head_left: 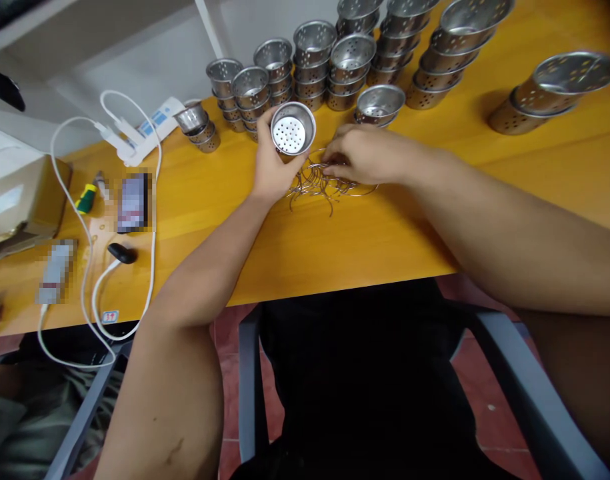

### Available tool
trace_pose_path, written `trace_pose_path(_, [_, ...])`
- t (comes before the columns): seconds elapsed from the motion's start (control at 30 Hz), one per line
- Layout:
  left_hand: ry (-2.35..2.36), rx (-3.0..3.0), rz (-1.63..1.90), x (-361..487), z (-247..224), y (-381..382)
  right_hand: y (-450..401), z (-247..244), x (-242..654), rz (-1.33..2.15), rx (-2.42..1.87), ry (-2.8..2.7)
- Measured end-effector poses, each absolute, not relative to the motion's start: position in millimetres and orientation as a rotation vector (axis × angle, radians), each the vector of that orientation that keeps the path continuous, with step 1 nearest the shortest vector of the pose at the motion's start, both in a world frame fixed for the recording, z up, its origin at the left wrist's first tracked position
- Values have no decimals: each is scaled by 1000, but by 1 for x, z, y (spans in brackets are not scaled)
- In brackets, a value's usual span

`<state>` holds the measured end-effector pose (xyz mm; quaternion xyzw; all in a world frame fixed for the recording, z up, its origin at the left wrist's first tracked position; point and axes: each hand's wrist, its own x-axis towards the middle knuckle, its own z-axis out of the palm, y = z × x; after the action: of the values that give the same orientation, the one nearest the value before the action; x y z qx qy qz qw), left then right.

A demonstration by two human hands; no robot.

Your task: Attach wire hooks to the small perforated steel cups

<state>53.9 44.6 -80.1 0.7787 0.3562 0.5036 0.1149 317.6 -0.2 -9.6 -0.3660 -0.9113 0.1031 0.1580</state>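
Note:
My left hand [275, 167] is wrapped round a perforated metal cup [291, 133], its open mouth tilted toward me so the holed bottom shows. Just right of it, my right hand [355, 155] reaches over a loose heap of thin curved metal wires [317, 183] on the yellow table. Its fingers are bent down at the wires, and whether they grip one is hidden. Behind the right hand stands a short stack of perforated cups [379, 105].
Several stacks of perforated cups [312, 63] line the back, with a leaning stack [549, 93] at right and a small one [199, 127] at left. Left are a power strip [149, 133], white cables, phones [133, 203], a black mouse-like object [122, 253] and a cardboard box [27, 200].

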Motion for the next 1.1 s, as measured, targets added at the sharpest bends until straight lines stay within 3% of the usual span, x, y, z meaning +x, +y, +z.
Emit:
trace_pose_path(0.27, [1028, 2320, 1473, 57, -74, 39, -8, -5, 307, 361, -1057, -2509])
trace_pose_path(0.63, [1055, 2286, 1459, 58, -61, 32, -24, 19, 309, 753, -1042, -2325])
trace_pose_path(1.1, [921, 2088, 1623, 59, -66, 38, -4, -2, 315, 430, -895, -2107])
